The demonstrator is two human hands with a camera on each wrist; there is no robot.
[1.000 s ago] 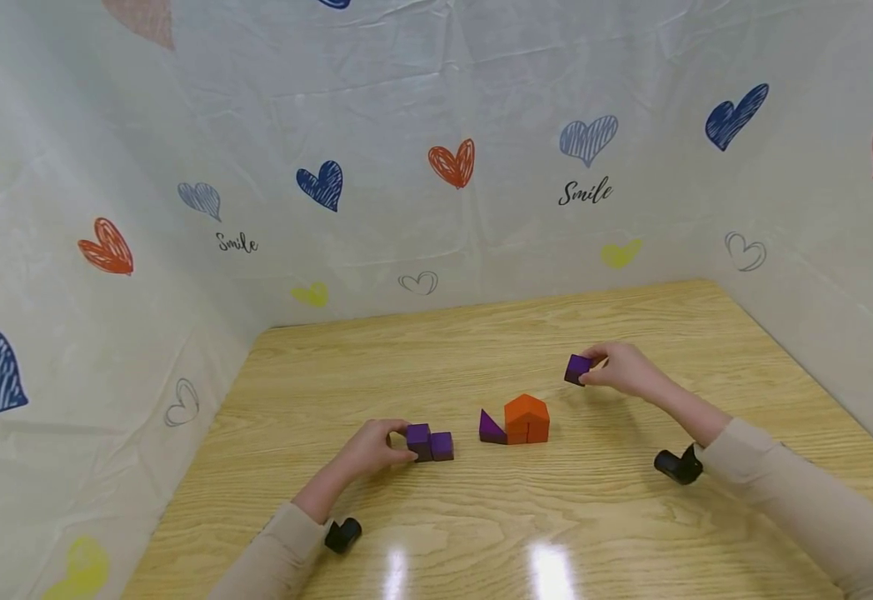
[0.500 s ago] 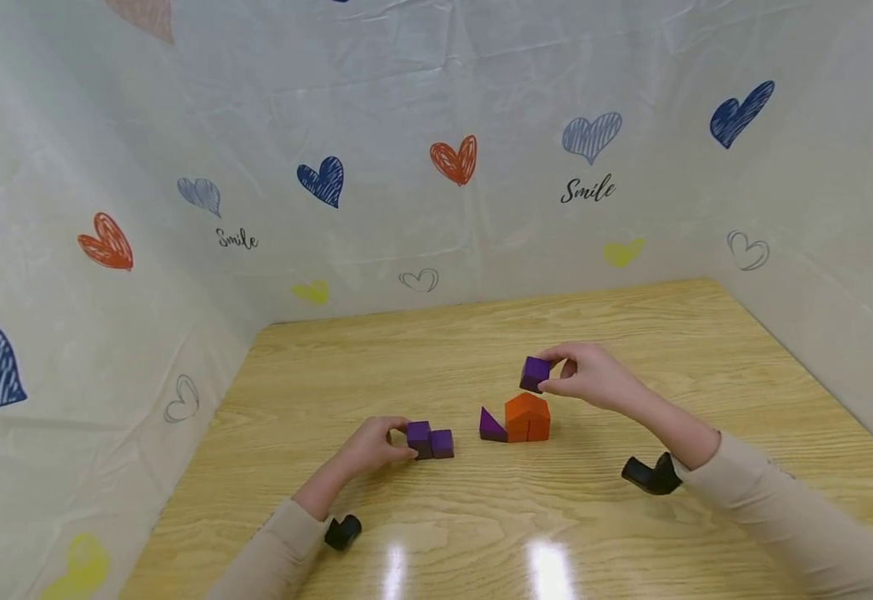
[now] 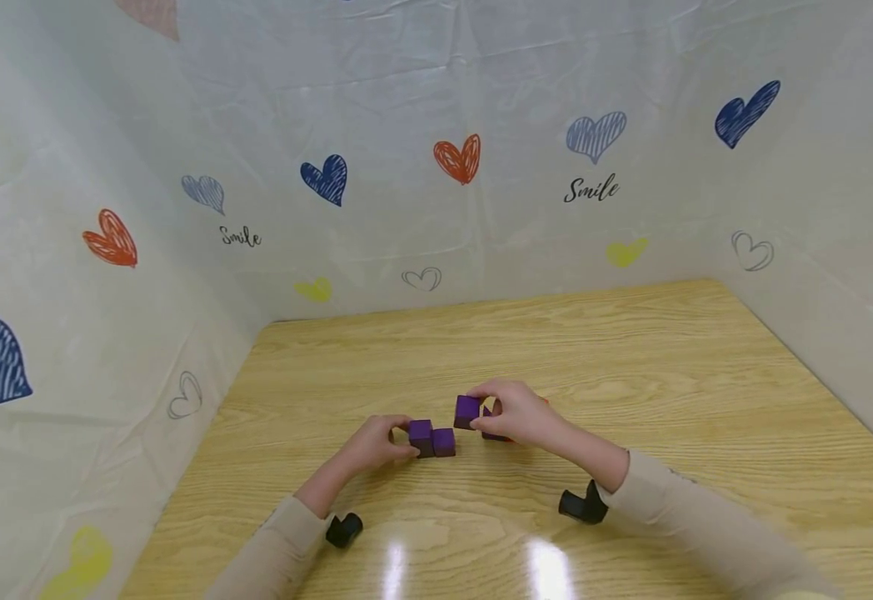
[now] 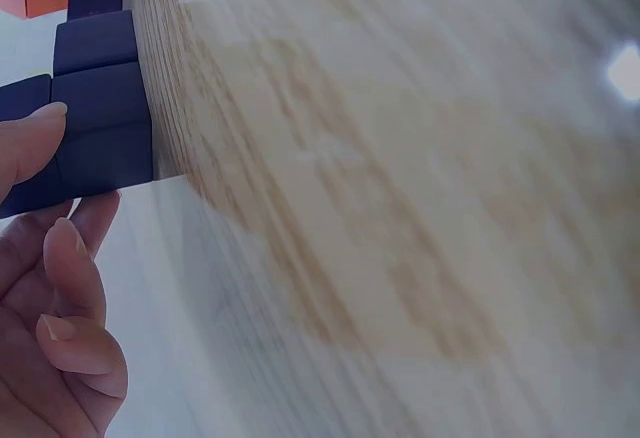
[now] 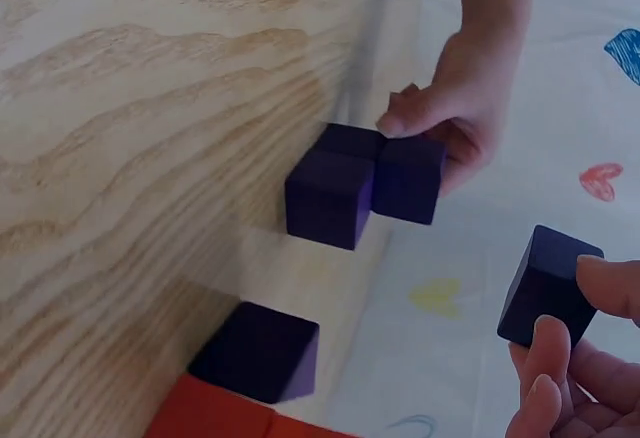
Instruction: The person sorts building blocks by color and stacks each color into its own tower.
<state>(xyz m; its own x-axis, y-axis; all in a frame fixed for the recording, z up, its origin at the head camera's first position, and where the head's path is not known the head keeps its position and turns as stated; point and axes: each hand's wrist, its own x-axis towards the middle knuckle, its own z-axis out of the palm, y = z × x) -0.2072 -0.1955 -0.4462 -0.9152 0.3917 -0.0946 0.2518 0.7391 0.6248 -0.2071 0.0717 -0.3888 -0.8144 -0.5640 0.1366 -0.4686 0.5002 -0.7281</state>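
My left hand (image 3: pixel 376 442) pinches the upper cube of a small purple stack (image 3: pixel 421 437), its thumb on the near side. A lower purple cube (image 3: pixel 444 442) sits against the stack's right side, on the table. Between thumb and fingers of my right hand (image 3: pixel 522 412) is another purple cube (image 3: pixel 467 412), held above the table, just right of that lower cube and apart from it. A purple triangular block (image 5: pixel 255 353) stands below the right hand, beside orange blocks (image 5: pixel 210 413); in the head view the hand hides most of them.
The wood-grain table (image 3: pixel 631 358) reaches back to a white sheet (image 3: pixel 376 242) printed with hearts, which also hangs on both sides. A black wrist camera (image 3: pixel 583 504) projects from the right sleeve, another black camera (image 3: pixel 344 530) from the left.
My right hand has carried its purple cube leftward over the orange blocks and down towards the purple stack. The left hand has stayed in place on the stack.
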